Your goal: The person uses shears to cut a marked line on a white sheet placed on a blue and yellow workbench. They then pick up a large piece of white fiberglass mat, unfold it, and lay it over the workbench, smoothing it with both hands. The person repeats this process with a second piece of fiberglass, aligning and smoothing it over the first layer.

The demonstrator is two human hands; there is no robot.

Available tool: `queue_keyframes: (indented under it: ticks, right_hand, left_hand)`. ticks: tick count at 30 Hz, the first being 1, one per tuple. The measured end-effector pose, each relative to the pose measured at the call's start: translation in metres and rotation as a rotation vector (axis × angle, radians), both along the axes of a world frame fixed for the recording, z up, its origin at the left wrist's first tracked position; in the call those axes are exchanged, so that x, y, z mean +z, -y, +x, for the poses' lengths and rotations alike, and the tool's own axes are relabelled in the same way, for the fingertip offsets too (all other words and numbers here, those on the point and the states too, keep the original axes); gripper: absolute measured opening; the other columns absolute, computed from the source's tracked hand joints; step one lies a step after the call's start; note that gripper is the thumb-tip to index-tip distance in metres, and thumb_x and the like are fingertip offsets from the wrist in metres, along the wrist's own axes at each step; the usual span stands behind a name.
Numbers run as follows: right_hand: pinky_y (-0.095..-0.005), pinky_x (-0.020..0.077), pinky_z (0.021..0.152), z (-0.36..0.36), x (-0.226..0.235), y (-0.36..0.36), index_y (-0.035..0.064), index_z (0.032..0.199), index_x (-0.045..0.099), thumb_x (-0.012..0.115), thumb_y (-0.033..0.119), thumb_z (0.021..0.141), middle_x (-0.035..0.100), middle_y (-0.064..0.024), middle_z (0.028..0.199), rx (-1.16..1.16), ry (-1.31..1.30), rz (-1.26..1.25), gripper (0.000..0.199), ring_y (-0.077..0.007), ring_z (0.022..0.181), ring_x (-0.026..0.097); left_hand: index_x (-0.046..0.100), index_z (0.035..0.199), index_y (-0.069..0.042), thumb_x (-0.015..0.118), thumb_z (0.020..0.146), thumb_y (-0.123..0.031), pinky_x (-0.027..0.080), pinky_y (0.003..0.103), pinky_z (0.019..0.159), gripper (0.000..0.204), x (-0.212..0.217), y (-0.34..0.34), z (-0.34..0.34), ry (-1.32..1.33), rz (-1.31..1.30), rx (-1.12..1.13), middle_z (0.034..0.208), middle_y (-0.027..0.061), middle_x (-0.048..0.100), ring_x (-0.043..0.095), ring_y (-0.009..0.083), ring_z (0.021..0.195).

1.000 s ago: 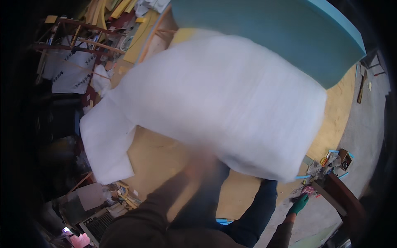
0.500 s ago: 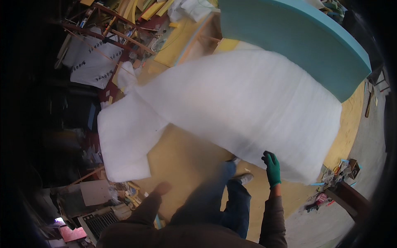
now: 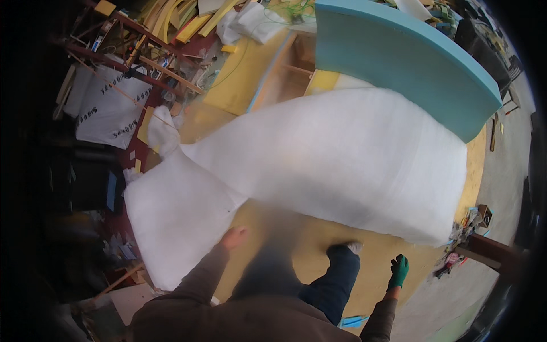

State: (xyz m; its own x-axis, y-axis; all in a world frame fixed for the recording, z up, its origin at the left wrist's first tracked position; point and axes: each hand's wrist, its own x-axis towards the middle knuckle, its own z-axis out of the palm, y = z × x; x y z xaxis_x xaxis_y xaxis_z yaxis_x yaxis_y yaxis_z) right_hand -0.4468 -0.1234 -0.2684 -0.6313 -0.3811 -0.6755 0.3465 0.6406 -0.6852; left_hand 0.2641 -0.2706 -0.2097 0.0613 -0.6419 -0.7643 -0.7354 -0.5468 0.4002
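A large sheet of white fluffy batting [image 3: 342, 154] lies spread across the yellow-tan surface, with a folded-over flap [image 3: 176, 211] at its left. My left hand [image 3: 233, 237], bare and slightly blurred, hovers near the flap's edge; its fingers are not clear. My right hand [image 3: 399, 270] wears a green glove with dark fingertips. It hangs to the right of my legs, apart from the batting, fingers loosely bent and nothing visible in them. Behind the batting rises a curved teal upholstery piece [image 3: 399, 68] like a sofa back, next to a wooden frame [image 3: 290, 74].
Foam strips [image 3: 194, 28] and scraps pile up at the far left, near a white printed bag [image 3: 114, 105]. A brown beam [image 3: 484, 251] and small tools lie at the right. My legs [image 3: 336, 279] stand on the tan surface [image 3: 376, 256].
My right hand has moved down and right, away from the batting's near edge. My left hand has moved forward and slightly right. The batting's left flap sits lower in view, and my head view has shifted.
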Motion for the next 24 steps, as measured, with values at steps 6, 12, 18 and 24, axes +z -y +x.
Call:
queue_keyframes:
  ticks: [6, 12, 18, 24]
  right_hand:
    - [-0.033, 0.0525, 0.083, 0.14, -0.003, 0.088, 0.0105, 0.129, 0.07, 0.066, 0.037, 0.105, 0.073, -0.0044, 0.121, 0.154, 0.158, -0.222, 0.036, -0.0207, 0.102, 0.073]
    - [-0.0362, 0.0526, 0.09, 0.227, -0.007, 0.213, 0.0077, 0.135, 0.068, 0.064, 0.041, 0.108, 0.072, -0.0057, 0.126, 0.311, 0.292, -0.347, 0.043, -0.0211, 0.106, 0.072]
    - [-0.0366, 0.0517, 0.093, 0.242, 0.013, 0.233, 0.007, 0.137, 0.067, 0.061, 0.041, 0.108, 0.071, -0.0069, 0.126, 0.227, 0.325, -0.333, 0.045, -0.0211, 0.107, 0.07]
    - [-0.0351, 0.0495, 0.092, 0.221, -0.003, 0.259, 0.0048, 0.137, 0.066, 0.058, 0.041, 0.108, 0.07, -0.0062, 0.125, 0.095, 0.311, -0.387, 0.047, -0.0198, 0.109, 0.068]
  left_hand:
    - [0.076, 0.117, -0.004, 0.067, 0.102, -0.03, 0.057, 0.037, 0.092, 0.032, 0.044, 0.108, 0.069, -0.045, -0.061, 0.009, 0.106, 0.0122, 0.079, 0.074, 0.0233, 0.1]
    - [0.072, 0.116, 0.0, 0.066, 0.103, -0.023, 0.058, 0.033, 0.086, 0.028, 0.146, 0.161, 0.141, 0.182, -0.144, -0.052, 0.101, 0.0068, 0.074, 0.07, 0.0161, 0.094]
    - [0.071, 0.114, 0.002, 0.063, 0.104, -0.022, 0.059, 0.035, 0.085, 0.027, 0.215, 0.226, 0.167, 0.193, -0.123, -0.006, 0.103, 0.0087, 0.073, 0.07, 0.0183, 0.098]
    - [0.071, 0.114, -0.002, 0.065, 0.104, -0.029, 0.059, 0.036, 0.075, 0.029, 0.229, 0.276, 0.165, 0.305, 0.032, -0.009, 0.102, 0.0077, 0.075, 0.073, 0.0179, 0.087]
